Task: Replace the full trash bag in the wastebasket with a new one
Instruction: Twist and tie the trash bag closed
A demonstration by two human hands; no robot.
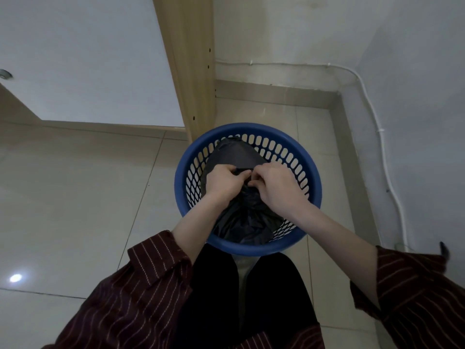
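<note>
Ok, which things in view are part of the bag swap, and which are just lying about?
In the job: black trash bag; blue wastebasket holding it; left hand and right hand, both gripping the bag's gathered top.

Just there: wooden post behind the basket; white cable along the wall; tiled floor. No new bag in view.

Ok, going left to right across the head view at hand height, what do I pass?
Tiled floor → blue basket, left rim → left hand → right hand, both pinching the black bag → basket's right rim → white cable on the wall.
</note>
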